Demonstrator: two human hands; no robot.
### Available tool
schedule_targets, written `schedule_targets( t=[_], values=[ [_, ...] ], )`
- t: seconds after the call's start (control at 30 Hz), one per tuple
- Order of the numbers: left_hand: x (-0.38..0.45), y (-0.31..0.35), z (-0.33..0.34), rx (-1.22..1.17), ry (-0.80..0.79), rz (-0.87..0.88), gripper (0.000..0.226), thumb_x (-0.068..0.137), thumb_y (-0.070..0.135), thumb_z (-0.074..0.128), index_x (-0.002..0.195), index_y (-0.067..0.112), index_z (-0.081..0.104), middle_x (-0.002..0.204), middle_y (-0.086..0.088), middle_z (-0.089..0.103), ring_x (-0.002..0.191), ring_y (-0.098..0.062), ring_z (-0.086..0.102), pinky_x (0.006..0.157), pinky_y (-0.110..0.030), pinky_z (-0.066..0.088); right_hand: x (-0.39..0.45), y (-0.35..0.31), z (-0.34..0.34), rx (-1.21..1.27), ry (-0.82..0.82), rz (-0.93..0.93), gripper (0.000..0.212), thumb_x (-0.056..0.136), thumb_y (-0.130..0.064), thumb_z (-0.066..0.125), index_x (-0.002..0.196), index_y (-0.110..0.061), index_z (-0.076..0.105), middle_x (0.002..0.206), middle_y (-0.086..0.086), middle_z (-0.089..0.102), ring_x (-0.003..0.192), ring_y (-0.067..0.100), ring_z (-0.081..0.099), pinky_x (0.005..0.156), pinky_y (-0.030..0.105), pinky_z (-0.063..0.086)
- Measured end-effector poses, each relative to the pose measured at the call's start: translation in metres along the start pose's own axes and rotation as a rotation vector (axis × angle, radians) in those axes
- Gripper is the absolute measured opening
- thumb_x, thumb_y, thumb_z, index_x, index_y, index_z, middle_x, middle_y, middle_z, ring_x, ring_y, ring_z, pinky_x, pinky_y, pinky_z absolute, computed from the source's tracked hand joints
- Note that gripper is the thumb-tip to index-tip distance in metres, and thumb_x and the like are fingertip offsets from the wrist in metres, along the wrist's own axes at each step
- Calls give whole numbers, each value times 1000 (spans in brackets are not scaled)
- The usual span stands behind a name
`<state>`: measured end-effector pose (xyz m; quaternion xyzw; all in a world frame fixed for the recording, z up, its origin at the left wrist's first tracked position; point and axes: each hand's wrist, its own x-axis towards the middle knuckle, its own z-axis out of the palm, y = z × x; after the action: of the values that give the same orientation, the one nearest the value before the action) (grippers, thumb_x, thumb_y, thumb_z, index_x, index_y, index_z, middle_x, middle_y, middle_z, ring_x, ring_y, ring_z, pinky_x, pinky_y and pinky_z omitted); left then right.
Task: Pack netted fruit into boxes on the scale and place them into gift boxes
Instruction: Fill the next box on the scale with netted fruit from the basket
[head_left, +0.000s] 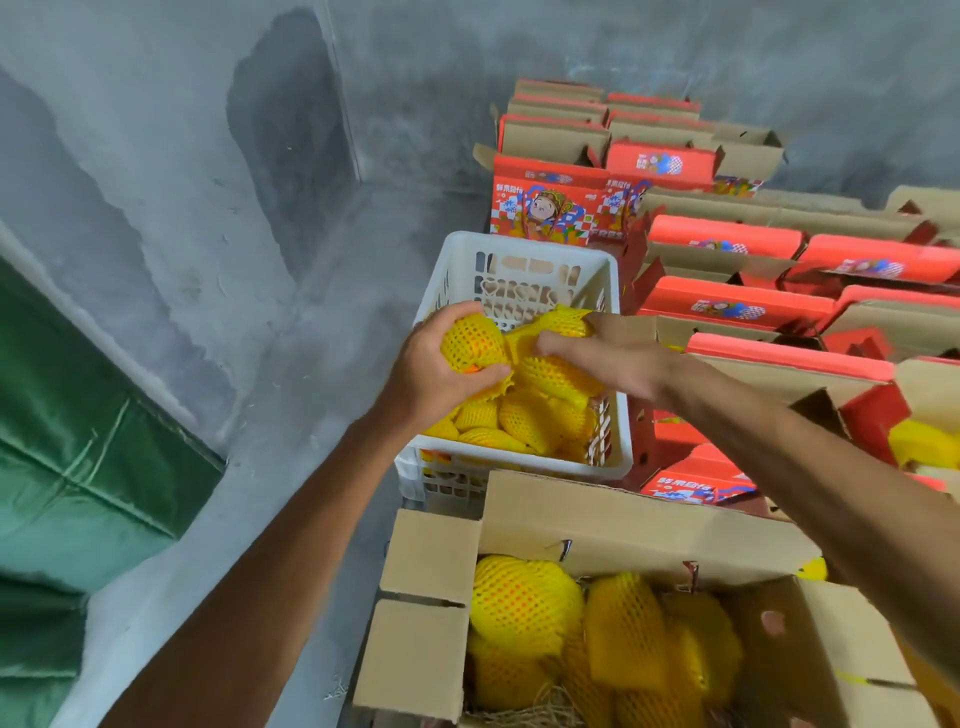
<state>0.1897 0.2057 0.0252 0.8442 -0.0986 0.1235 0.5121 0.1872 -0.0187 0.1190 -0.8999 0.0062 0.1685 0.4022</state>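
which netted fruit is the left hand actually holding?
The one lifted above the white crate, at its left edge: the left hand curls round that netted fruit. The others lie loose in the crate, in the cardboard box, or under the right hand.

the grey concrete floor holds everything. a white basket sits in the middle. red gift boxes stand in rows at 2 o'clock. a brown box sits at 5 o'clock. a green sheet lies at 8 o'clock.

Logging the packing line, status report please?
Left hand grips a netted fruit over the white crate. Right hand grips another. Cardboard box part filled. Nothing in the way.
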Motion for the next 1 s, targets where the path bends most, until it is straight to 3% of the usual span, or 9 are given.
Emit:
schedule_targets(
  t=[0.2,0.27,0.33,0.4,0.57,0.67,0.77,0.87,1.0],
  values=[
    [-62,89,-41,-123,31,49,59,74,42,88,127,44,62,114,21,69,103,-1,68,77,-10,53,-115,-19,-24,238,164,-172,50,71,-66,74,103,-29,65,83,-20,75,71,0,72,54,17,51],
    [-91,110,-46,-128,-20,60,57,72,47,87,125,47,63,112,23,69,101,1,68,72,-8,52,-156,-10,-22,267,140,-183,60,62,-70,70,104,-27,66,85,-14,77,73,3,73,54,17,52],
    [-119,122,-43,-111,-103,58,60,70,54,86,126,47,64,113,24,69,101,2,68,72,-9,53,-185,7,-14,261,90,-161,62,61,-68,71,104,-24,67,84,-11,77,70,4,72,51,17,50],
    [-145,130,-35,-91,-183,53,63,69,61,85,126,47,64,117,24,68,104,2,67,77,-12,54,-205,30,-1,247,53,-102,48,70,-59,78,102,-25,67,78,-16,75,66,-2,70,49,13,47],
    [-188,143,-9,111,-208,83,62,69,58,88,124,40,66,123,22,66,115,3,61,96,-31,53,-230,79,24,146,119,-12,44,74,-57,80,107,-34,61,89,-11,75,82,1,70,69,22,53],
    [-207,148,-2,162,-164,144,61,70,57,88,124,36,66,121,22,65,112,4,61,93,-27,53,-246,97,31,181,180,-91,57,67,-64,82,109,-35,56,91,-11,73,83,3,69,75,23,56],
    [-228,150,-2,141,-140,134,64,69,63,83,124,40,63,119,28,61,112,5,59,90,-18,50,-270,107,34,76,294,-215,67,61,-80,76,111,-45,49,94,-27,66,85,-5,64,69,11,49],
    [-247,152,4,175,-142,169,63,70,62,82,125,40,62,123,24,61,116,2,58,95,-22,49,-284,119,41,-23,334,-321,67,64,-77,76,115,-47,45,101,-29,62,94,-10,59,72,5,41],
    [-254,145,18,221,-194,125,64,72,54,87,128,35,63,123,15,62,112,-6,61,93,-35,53,-281,135,55,-93,333,-281,73,71,-67,79,128,-34,49,121,-9,64,108,11,59,85,28,45]
  ],
)
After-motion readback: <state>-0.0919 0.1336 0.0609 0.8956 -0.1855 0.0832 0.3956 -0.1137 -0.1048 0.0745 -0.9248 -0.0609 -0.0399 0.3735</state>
